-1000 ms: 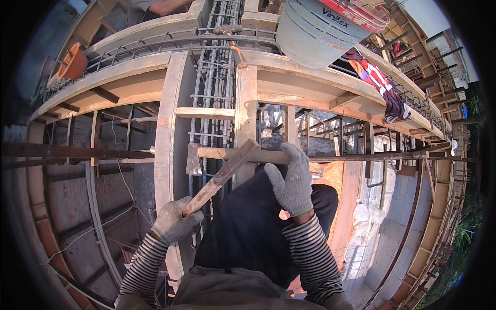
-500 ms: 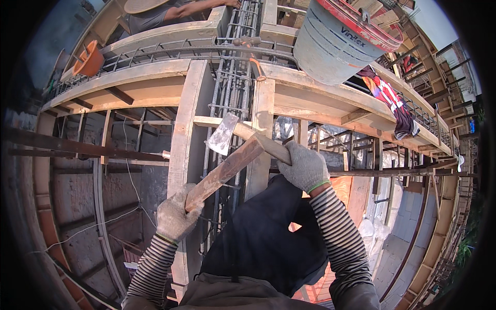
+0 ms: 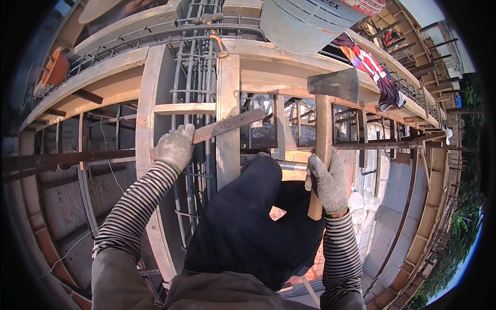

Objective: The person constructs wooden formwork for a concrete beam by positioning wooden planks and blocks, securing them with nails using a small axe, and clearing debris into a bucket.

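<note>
In my left hand [image 3: 174,147], gloved in grey knit, is a short wooden board [image 3: 230,125]. My fingers are wrapped round its near end. The board slants up to the right across the steel rebar cage [image 3: 194,67] and the plank on its right. My right hand [image 3: 329,183], also gloved, grips a hatchet [image 3: 323,129] by its wooden handle. The hatchet stands upright with its dark metal head at the top, apart from the board. Just beyond my left hand, a small wood strip [image 3: 186,108] bridges the formwork planks on both sides of the rebar.
A hammer [image 3: 218,44] with an orange grip lies on the rebar crossing ahead. Beyond stand a grey bucket [image 3: 305,26] and, right of it, a colourful cloth [image 3: 372,67]. An orange basin [image 3: 54,67] is far left. Deep openings flank the beam. Another person is at upper left.
My hands have moved apart. The hatchet has swung right and upright, away from the board. My left hand has moved forward with the board, and the view has shifted right.
</note>
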Available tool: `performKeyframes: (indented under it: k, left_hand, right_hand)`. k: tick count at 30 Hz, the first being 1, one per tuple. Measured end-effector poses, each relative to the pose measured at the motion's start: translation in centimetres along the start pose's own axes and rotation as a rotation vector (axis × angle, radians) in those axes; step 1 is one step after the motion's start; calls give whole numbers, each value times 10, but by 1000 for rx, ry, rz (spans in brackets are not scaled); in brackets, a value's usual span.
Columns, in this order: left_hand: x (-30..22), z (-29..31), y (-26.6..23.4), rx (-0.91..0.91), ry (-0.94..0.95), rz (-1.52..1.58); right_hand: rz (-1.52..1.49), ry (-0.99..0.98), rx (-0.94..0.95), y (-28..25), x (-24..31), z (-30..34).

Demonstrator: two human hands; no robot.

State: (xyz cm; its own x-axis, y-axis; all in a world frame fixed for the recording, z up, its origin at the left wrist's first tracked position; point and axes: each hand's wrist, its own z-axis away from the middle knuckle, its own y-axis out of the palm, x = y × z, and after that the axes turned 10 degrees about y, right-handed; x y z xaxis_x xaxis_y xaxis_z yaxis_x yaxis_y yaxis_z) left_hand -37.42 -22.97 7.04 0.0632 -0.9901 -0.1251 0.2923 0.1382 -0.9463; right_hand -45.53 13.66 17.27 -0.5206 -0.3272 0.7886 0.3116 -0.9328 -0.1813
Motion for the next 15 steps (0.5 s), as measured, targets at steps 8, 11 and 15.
performKeyframes:
  k: [8,11,15]
  left_hand:
    - [-3,-21,7,74,27,-61]
    - [-1,-27,9,105,2,-36]
    - [-2,-25,11,164,-10,-47]
  right_hand:
    - [640,-62,44,23,-25,-22]
    - [595,-232,-11,34,-48,-34]
    - [516,-218,35,30,-47,-21]
